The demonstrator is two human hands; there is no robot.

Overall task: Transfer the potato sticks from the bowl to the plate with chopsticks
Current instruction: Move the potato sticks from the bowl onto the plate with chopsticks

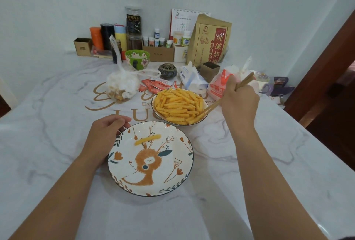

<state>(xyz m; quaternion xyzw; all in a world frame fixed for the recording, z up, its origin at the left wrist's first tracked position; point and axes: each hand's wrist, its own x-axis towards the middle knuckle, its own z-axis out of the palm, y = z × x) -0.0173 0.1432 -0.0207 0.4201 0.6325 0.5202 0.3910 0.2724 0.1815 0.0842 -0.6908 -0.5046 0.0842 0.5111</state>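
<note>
Head view: right hand at right centre of frame, fingers curled round the chopsticks, tips down in the lower right part of the potato sticks heaped in the bowl. Can't tell if the tips have pinched a stick yet. Left hand left of centre, fingers curled at the upper left rim of the plate, seems to steady it; actual grip on the rim not clear. One potato stick already lies in the upper part of the plate, so task looks barely started, bowl nearly full.

Risks, as judgement: sticks are ridged and piled loose, so a shallow pinch could let one slip off on the way over and land on the worktop. Digging at the bowl's near rim could flick neighbours over the edge, pile sits about level with it. Tips pushing sideways might nudge the bowl.

Room: bowl and plate rims almost touch, so the carry path is short, down-left in frame. Clutter sits just behind the bowl: red sachets, plastic bag, tissue pack, a white and red bag close behind the right hand, little slack that way. Lower frame either side of the plate is open
</note>
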